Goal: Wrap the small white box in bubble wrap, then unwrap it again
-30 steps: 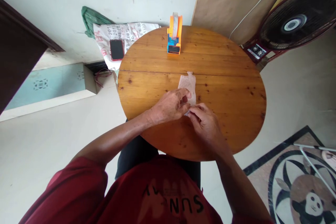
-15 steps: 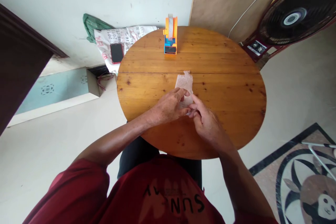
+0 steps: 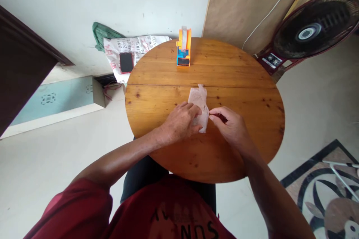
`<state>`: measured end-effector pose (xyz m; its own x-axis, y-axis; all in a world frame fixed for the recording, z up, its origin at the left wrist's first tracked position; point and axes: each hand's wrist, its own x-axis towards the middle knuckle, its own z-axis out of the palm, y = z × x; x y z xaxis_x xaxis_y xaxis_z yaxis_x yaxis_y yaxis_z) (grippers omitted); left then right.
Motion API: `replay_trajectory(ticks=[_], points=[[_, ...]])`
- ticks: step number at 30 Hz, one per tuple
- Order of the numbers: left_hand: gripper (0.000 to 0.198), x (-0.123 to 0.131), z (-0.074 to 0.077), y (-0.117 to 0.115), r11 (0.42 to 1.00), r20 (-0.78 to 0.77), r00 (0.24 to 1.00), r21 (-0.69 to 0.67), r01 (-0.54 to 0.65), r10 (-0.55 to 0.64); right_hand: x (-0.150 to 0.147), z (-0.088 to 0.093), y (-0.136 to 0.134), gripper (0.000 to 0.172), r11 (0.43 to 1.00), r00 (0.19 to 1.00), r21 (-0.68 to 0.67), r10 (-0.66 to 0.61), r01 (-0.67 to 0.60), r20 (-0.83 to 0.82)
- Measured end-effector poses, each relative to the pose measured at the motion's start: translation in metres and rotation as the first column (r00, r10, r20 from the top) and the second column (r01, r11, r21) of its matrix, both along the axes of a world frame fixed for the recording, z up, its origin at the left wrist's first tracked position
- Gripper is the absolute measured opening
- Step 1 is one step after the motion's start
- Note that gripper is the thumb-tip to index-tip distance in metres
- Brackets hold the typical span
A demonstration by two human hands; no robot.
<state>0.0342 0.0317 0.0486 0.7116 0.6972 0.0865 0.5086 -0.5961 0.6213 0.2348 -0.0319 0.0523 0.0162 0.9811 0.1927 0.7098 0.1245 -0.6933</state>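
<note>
A small pale translucent plastic pouch lies flat near the middle of the round wooden table. My left hand rests on its near left part, fingers curled down and pressing it. To the pouch's right, my right hand has its fingers pinched together at the pouch's right edge. I cannot tell whether anything small is in that pinch. An orange and blue tape dispenser stands upright at the table's far edge, apart from both hands.
A red-cased phone lies on printed sacks by the wall, left of the table. A dark floor fan stands at the far right. A patterned floor inlay and a thin metal frame are at the near right.
My right hand has slid from the pouch's near end out to its right edge. The left hand has stayed on the pouch. The camera has shifted slightly.
</note>
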Motion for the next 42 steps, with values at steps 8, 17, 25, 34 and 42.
replay_trajectory(ticks=[8, 17, 25, 34, 42], points=[[0.024, -0.002, 0.001, 0.001, 0.996, -0.029, 0.997, 0.061, 0.068, -0.067, -0.002, -0.013, 0.021, 0.012, 0.984, 0.987, 0.088, 0.153, -0.156, 0.046], [0.038, -0.002, 0.004, -0.008, 0.981, -0.095, 0.991, 0.160, 0.107, -0.092, 0.000, -0.012, 0.029, 0.022, 0.969, 0.969, 0.039, 0.246, -0.246, -0.011], [0.027, -0.001, 0.011, -0.004, 0.968, -0.162, 0.979, 0.197, 0.154, -0.123, 0.005, -0.006, 0.043, 0.019, 0.943, 0.948, -0.151, 0.270, -0.295, -0.168], [0.018, -0.001, 0.004, -0.003, 0.897, -0.148, 0.971, 0.377, 0.229, -0.186, 0.000, -0.006, 0.059, 0.024, 0.898, 0.957, -0.370, 0.152, -0.238, -0.247], [0.016, 0.001, 0.009, -0.001, 0.926, -0.160, 0.962, 0.274, 0.258, -0.221, 0.025, -0.008, 0.094, 0.023, 0.933, 0.994, -0.341, -0.108, 0.112, 0.033]])
